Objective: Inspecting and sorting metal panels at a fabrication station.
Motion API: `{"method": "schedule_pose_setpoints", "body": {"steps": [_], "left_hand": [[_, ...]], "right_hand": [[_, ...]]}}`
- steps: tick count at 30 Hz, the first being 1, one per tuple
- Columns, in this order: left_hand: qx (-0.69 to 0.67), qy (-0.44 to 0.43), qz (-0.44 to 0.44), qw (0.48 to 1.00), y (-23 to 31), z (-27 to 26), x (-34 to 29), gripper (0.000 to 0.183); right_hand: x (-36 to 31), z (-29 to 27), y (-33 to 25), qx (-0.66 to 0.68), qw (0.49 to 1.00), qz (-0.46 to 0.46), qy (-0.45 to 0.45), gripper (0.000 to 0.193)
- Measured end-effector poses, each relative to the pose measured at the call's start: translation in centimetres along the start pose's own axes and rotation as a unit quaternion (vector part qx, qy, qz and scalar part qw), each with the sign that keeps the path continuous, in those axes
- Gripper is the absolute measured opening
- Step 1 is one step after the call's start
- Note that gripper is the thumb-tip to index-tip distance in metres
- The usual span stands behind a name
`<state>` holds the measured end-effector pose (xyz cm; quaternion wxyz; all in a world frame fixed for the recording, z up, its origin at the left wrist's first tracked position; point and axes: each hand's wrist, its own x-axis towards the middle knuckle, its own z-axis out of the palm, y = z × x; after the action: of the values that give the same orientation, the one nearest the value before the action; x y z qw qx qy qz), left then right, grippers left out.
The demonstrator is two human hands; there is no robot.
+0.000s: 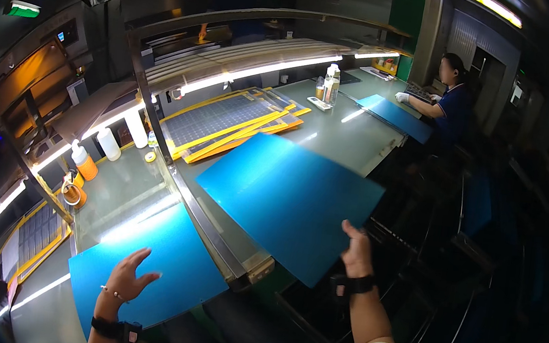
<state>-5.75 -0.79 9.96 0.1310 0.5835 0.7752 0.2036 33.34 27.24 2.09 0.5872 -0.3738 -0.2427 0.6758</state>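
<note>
A glossy blue rectangular sheet [291, 200] is held in the air by my right hand [357, 254], which grips its right edge with the thumb on top; the fingers underneath are hidden. The sheet is tilted over the table's metal frame. My left hand [129, 278] has its thumb and fingers apart and holds nothing. It hovers over a second blue sheet [179, 262], which lies on the glass-like table top [125, 202] at the lower left and reaches over the near edge. Both wrists carry dark bands.
A metal post and rail [204, 228] divide the table. Yellow-edged grid panels [226, 122] lie behind the held sheet. Bottles [84, 162] and an orange cup [73, 195] stand at left. Clear bottles [331, 84] stand farther back. A co-worker [452, 100] at far right handles another blue sheet [397, 116].
</note>
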Motion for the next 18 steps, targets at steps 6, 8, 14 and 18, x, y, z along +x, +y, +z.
{"method": "schedule_pose_setpoints", "body": {"steps": [6,8,14,18], "left_hand": [[-0.691,-0.118,0.041,0.712,9.6,5.4,6.9,0.080],[-0.866,-0.202,-0.003,0.458,12.3,8.9,8.2,0.095],[-0.945,-0.210,-0.054,0.246,12.3,20.3,10.2,0.083],[-0.946,-0.185,-0.037,0.264,12.4,21.4,9.3,0.079]], "right_hand": [[-6.3,2.4,-8.5,-0.367,0.827,-0.369,-0.213,0.022],[-6.9,3.4,-7.4,-0.488,0.678,-0.460,-0.300,0.041],[-6.3,0.8,-0.5,-0.649,0.495,-0.370,-0.444,0.043],[-8.4,0.6,2.8,-0.642,0.511,-0.364,-0.441,0.065]]}}
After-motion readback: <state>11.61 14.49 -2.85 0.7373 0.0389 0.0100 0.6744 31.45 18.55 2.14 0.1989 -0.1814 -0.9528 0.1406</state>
